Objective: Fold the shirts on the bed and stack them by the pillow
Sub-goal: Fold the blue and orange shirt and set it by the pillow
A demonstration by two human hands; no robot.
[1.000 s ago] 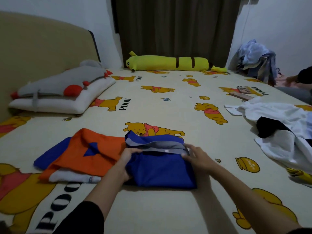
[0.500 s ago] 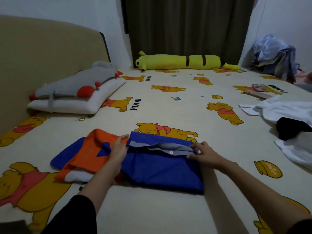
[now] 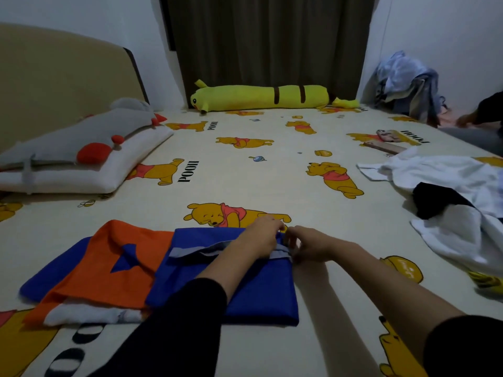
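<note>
A folded blue shirt point(image 3: 253, 292) with a grey collar lies on the bed right in front of me. My left hand point(image 3: 261, 236) rests across its collar near the top right corner, fingers curled onto the cloth. My right hand point(image 3: 309, 246) pinches the same corner from the right. A folded orange and blue shirt point(image 3: 100, 270) lies just left of it, partly under the blue one. A pile of unfolded white and black shirts point(image 3: 449, 202) lies at the right. The white pillow point(image 3: 89, 172) sits far left by the headboard.
A grey plush toy point(image 3: 81, 137) lies on the pillow. A long yellow plush point(image 3: 261, 96) lies along the far edge below the dark curtain. More clothes point(image 3: 405, 83) are heaped at the far right corner, beside another person's arm point(image 3: 484, 112).
My left hand crossed from the blue shirt's left edge to its top right corner, meeting my right hand there. The view shifted slightly.
</note>
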